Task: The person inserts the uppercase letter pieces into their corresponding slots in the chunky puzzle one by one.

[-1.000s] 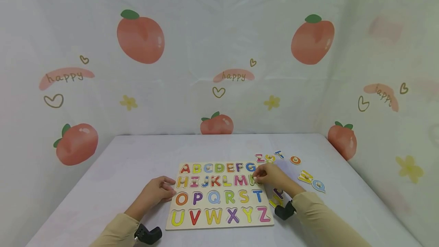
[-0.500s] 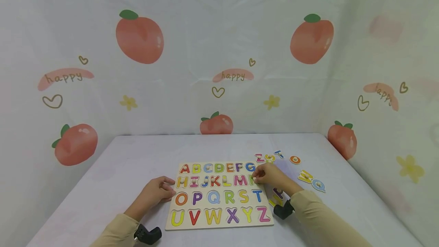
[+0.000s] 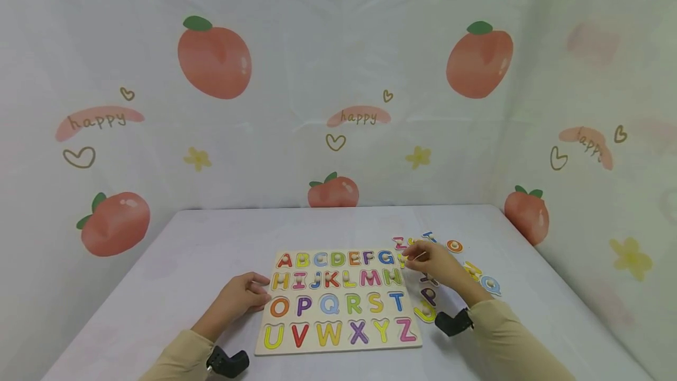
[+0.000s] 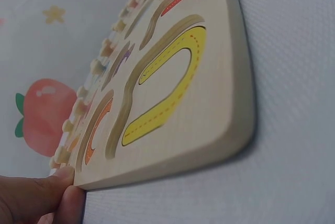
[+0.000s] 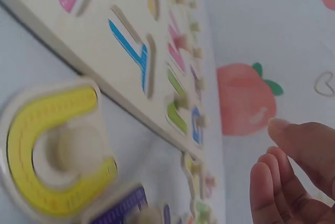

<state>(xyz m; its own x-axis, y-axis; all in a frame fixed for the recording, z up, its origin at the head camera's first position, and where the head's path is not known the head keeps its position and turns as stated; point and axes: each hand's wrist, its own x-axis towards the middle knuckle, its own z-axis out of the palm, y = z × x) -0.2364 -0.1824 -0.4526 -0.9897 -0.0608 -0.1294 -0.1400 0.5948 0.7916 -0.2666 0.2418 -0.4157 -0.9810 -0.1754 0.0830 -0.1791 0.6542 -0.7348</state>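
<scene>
The board lies flat on the table, with knobs showing in A to N and bare holes from O to Z. The left hand touches its left edge; I can't tell if it pinches or just rests there. If that hand lets go, a hard push could make the board slide.

The right hand has nothing in it. Its thumb and fingers are apart, near the Y, which sits just beside the board's right edge. Letters crowd together there, so a quick grab could knock the next one or pick up the wrong one. The Z lies turned, so it could be mixed up with an N. The P and U lie to the right of the board too, and the black camera on the wrist could bump the U if the arm swings low. A letter turned the wrong way may not drop into its hole.
</scene>
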